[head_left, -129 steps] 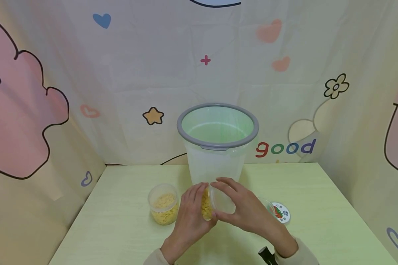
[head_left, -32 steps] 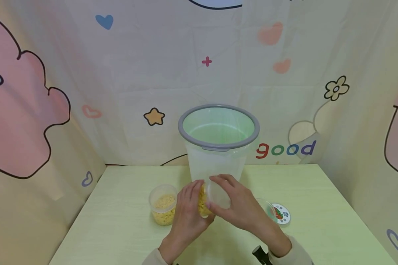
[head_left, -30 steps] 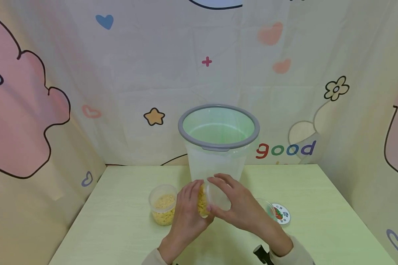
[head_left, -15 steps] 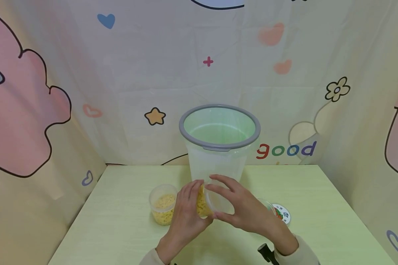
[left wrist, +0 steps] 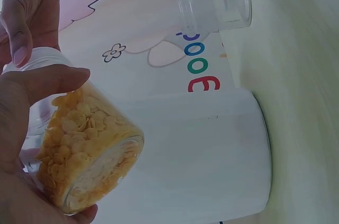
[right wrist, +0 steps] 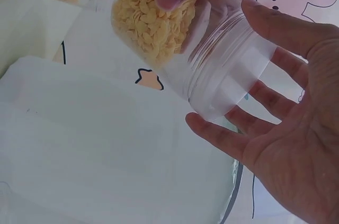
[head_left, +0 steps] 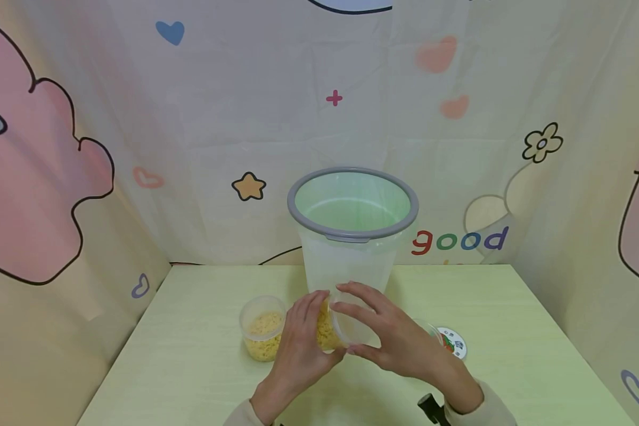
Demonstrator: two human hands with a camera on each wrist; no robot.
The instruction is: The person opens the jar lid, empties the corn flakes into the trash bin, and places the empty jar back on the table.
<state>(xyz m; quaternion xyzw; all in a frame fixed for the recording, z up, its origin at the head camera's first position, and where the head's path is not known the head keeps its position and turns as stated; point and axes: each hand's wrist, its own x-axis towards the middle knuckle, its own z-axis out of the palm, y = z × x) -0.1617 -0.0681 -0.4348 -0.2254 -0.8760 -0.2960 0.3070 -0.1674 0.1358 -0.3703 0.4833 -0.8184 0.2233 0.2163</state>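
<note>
In the head view my left hand grips a clear jar of yellow flakes, tilted on its side. The left wrist view shows the flakes heaped toward the jar's base. My right hand has its fingers and thumb bent round a translucent lid on the jar's ribbed mouth end. Its thumb tip and fingertips lie at the lid's edge in the right wrist view. A second jar of flakes stands upright, lidless, left of my left hand.
A tall white bucket with a grey rim stands behind my hands. Right of my right hand, partly hidden, is a clear jar beside a white disc with a red picture. A black object sits near my right cuff.
My right fingers and thumb have shifted on the lid, the thumb lower and to the right than a second ago. The left hand and the jar stay nearly in place.
</note>
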